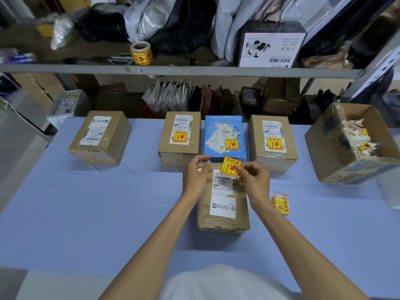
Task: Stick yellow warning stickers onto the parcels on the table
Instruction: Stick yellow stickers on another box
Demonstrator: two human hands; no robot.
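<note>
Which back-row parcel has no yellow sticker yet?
The far-left cardboard box, standing apart, bears only a white label; the other three back-row parcels each carry a yellow sticker.

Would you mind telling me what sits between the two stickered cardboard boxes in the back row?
In the head view, a blue parcel lies between the left stickered box and the right stickered box, already carrying its own yellow warning sticker.

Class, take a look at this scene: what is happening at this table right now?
A person is labelling parcels on a blue-covered table. The right hand pinches a yellow-and-red warning sticker above the nearest brown cardboard box; the left hand hovers open beside it. Two brown boxes and a blue parcel already have stickers. The far-left box has none.
</note>
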